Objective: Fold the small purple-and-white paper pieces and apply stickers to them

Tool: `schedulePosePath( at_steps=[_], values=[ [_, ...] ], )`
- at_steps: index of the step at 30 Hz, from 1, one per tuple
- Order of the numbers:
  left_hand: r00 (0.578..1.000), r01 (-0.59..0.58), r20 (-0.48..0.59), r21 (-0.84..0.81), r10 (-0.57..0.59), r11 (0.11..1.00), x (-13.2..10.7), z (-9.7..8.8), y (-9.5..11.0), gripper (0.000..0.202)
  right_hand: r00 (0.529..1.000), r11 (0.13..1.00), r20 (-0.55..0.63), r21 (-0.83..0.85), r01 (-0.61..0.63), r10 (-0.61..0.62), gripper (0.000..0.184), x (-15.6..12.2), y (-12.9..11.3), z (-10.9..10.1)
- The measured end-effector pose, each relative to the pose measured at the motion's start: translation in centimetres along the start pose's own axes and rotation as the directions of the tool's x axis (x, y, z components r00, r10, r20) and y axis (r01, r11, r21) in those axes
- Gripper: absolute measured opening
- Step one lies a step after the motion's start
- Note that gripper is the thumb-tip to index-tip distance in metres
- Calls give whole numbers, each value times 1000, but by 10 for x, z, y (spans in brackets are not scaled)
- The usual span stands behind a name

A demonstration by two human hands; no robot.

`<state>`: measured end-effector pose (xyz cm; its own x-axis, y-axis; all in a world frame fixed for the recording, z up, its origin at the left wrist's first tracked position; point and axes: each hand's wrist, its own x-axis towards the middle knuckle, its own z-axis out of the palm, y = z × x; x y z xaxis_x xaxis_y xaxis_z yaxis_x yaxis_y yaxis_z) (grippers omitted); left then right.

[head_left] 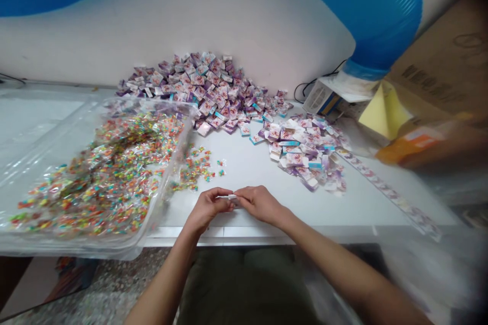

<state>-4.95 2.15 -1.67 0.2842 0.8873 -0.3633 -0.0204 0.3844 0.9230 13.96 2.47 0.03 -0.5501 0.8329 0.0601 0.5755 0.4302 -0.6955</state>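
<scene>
Close to the table's front edge, my left hand (209, 208) and my right hand (261, 204) meet around a small white box (232, 197). Fingers of both hands pinch it, so most of it is hidden. Left of my hands, small clear packets of colourful candies (196, 165) lie loose on the white table. A wide clear plastic tray (162, 198) beside them holds many more such packets. On the right is a heap of small printed boxes (297, 149), some with flaps standing open.
A large pile of similar purple and white boxes (213, 86) rests against the wall. A printed strip (389, 193) runs along the table's right side. Blue ducting (366, 15) hangs above a carton (322, 96). Yellow folded paper (385, 111) and a brown cardboard box (446, 60) stand at right.
</scene>
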Motion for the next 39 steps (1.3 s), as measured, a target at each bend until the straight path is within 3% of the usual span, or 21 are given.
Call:
schedulePosePath(
  at_steps=[3, 7, 10, 13, 17, 26, 31, 35, 37, 39],
  values=[
    [996, -91, -1, 116, 91, 989, -1, -1, -4, 31, 986, 975, 24, -146, 168, -166, 21, -4, 9, 2],
    [963, -254, -11, 305, 270, 918, -4, -4, -14, 22, 922, 859, 8, -362, 363, -386, 30, -14, 28, 9],
    [919, -353, -16, 407, 394, 842, -6, -4, -27, 23, 888, 790, -45, -479, 383, -457, 33, -19, 33, 15],
    [884, -404, -21, 467, 467, 786, -5, -3, -38, 25, 902, 812, -109, -489, 318, -419, 30, -19, 29, 22],
    [865, -425, -21, 500, 501, 755, -3, -1, -40, 25, 902, 844, -173, -456, 283, -396, 29, -16, 26, 28],
    [915, -375, 34, 445, 403, 814, -1, -5, -29, 22, 793, 691, -42, -520, 502, -608, 31, -14, 49, 17],
    [928, -339, -5, 409, 373, 847, 0, -7, -36, 26, 887, 780, -69, -512, 361, -456, 31, -12, 33, 26],
    [940, -307, -26, 366, 339, 879, 2, -8, -41, 29, 920, 825, -74, -475, 307, -385, 36, -17, 27, 37],
    [941, -304, -29, 356, 336, 884, 3, -8, -40, 34, 954, 888, -56, -385, 250, -293, 38, -18, 25, 32],
    [941, -302, -46, 337, 336, 892, 3, -6, -37, 46, 987, 953, 55, -255, 163, -154, 35, -11, 18, 13]
  ],
)
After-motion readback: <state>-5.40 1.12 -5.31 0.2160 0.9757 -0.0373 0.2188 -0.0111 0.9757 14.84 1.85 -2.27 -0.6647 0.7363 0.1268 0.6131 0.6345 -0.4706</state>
